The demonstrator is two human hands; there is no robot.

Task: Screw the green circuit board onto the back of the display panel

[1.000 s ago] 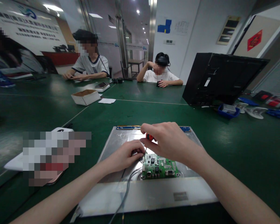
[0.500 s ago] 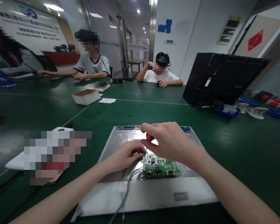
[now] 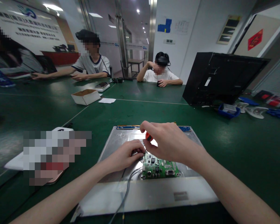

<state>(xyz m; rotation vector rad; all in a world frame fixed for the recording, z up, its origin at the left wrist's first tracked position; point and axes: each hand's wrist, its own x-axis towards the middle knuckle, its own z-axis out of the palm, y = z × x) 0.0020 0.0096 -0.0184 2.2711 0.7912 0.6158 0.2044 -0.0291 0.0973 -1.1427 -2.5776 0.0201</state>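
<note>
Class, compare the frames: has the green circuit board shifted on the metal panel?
No. The green circuit board stays at the same spot on the metal panel, under both hands.

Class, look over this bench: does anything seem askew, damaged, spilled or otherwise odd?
Nothing looks spilled or broken. The silver metal monitor back panel lies flat on the green table, with the green circuit board square on it. The right hand grips a red-handled screwdriver; the left hand steadies its tip. A grey cable trails off the near edge.
</note>
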